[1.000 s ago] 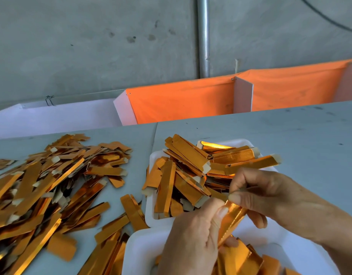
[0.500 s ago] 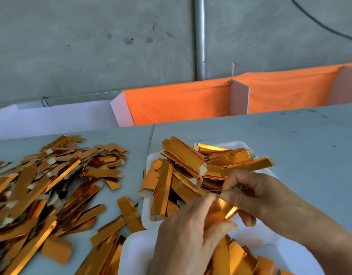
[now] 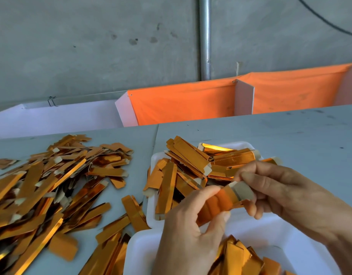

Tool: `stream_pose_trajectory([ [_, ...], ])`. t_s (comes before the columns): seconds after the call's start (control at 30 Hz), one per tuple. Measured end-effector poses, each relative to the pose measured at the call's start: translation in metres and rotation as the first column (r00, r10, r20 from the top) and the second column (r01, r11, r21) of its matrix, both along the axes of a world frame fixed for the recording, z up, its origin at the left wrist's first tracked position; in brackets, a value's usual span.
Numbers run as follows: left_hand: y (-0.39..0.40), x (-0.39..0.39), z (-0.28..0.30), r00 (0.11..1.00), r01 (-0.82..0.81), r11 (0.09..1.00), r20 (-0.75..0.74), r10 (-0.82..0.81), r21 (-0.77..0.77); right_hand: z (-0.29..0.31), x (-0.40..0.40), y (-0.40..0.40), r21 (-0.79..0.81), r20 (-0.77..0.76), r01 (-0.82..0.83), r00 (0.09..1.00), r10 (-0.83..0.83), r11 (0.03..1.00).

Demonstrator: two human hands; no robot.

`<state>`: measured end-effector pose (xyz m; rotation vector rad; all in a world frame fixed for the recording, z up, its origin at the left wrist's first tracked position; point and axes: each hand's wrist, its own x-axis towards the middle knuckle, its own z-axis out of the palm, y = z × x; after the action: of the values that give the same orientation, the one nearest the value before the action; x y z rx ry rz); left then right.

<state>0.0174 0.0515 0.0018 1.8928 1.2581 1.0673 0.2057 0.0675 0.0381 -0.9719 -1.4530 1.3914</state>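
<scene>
Both hands hold one gold foil card strip (image 3: pixel 223 201) above two white trays. My left hand (image 3: pixel 188 231) pinches its lower end between thumb and fingers. My right hand (image 3: pixel 280 195) pinches the upper end, where the plain grey-brown tab (image 3: pixel 243 190) shows. The strip looks bent or partly folded between the hands. The far white tray (image 3: pixel 151 207) holds several gold strips. The near white tray (image 3: pixel 270 233) holds more gold pieces at the bottom of the view.
A large loose pile of gold strips (image 3: pixel 42 191) covers the grey table (image 3: pixel 290 139) on the left. Behind the table stand orange fabric bins (image 3: pixel 183 104) with white dividers, a concrete wall and a metal pipe (image 3: pixel 205 36).
The strip has turned from hanging downward to lying nearly level between the hands, with its grey tab now showing at my right fingers. Both hands kept their hold.
</scene>
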Motion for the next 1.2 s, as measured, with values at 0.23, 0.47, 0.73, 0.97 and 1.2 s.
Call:
stream_pose_trajectory([
  [0.23,-0.001,-0.001,0.003,0.997,0.076,0.997,0.017,-0.076,0.023,-0.002,0.006,0.001,-0.054,0.026,-0.053,0.998,0.055,0.997],
  [0.47,-0.001,-0.002,0.003,0.987,0.147,0.989,0.071,-0.147,0.008,-0.004,0.012,0.002,-0.128,-0.098,-0.205,0.976,0.193,0.970],
  [0.73,-0.001,-0.003,0.002,0.986,0.160,0.987,0.055,-0.160,-0.005,-0.003,0.012,0.002,-0.089,-0.009,-0.187,0.982,0.187,0.978],
  [0.97,-0.001,-0.001,-0.001,0.987,0.157,0.987,0.046,-0.155,-0.044,0.001,0.001,-0.002,0.090,0.225,-0.046,0.974,0.024,0.995],
  [1.2,0.004,-0.006,-0.004,0.971,0.188,0.980,0.164,-0.174,-0.070,-0.004,-0.003,-0.002,0.038,0.002,-0.075,0.997,0.075,0.996],
])
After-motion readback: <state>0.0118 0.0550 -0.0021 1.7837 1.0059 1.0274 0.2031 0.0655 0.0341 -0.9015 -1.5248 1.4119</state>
